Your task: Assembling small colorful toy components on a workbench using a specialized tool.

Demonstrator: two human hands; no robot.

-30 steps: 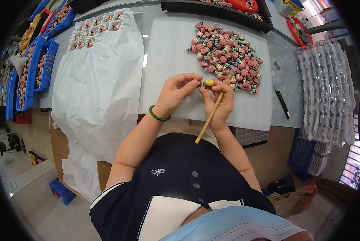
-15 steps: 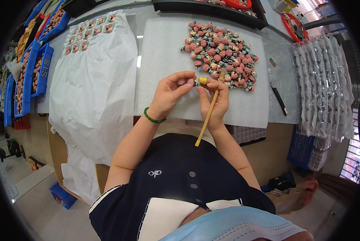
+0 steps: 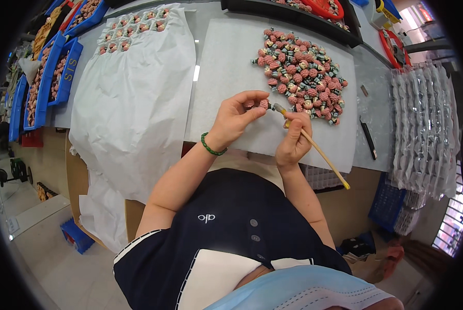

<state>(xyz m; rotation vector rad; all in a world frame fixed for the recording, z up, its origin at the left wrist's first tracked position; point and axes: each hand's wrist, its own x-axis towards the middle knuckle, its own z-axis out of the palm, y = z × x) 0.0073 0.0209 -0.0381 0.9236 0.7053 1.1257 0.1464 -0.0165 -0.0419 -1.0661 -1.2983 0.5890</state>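
My left hand (image 3: 236, 120) pinches a small figurine (image 3: 264, 104) with a knobbly pink top and a dark lower part. My right hand (image 3: 295, 144) is closed round a paintbrush (image 3: 322, 155) with a pale wooden handle, its end pointing down to the right. The brush's head is at the figurine's dark end; whether they touch is hard to tell. Something yellow shows by my right fingertips, partly hidden. Beyond my hands, a large pile of similar pink figurines (image 3: 303, 72) lies on white sheeting (image 3: 221, 67).
Several figurines stand in rows on white paper (image 3: 133, 88) at the left. Blue bins (image 3: 66, 72) of parts line the far left. A black tray (image 3: 293, 19) sits at the back. On the right are a black-handled tool (image 3: 368, 138) and stacked clear plastic trays (image 3: 422, 124).
My right hand has turned the brush, so its handle swung from pointing towards me to pointing lower right, and its head is now at the figurine. My left hand keeps the figurine. The view shifted slightly.
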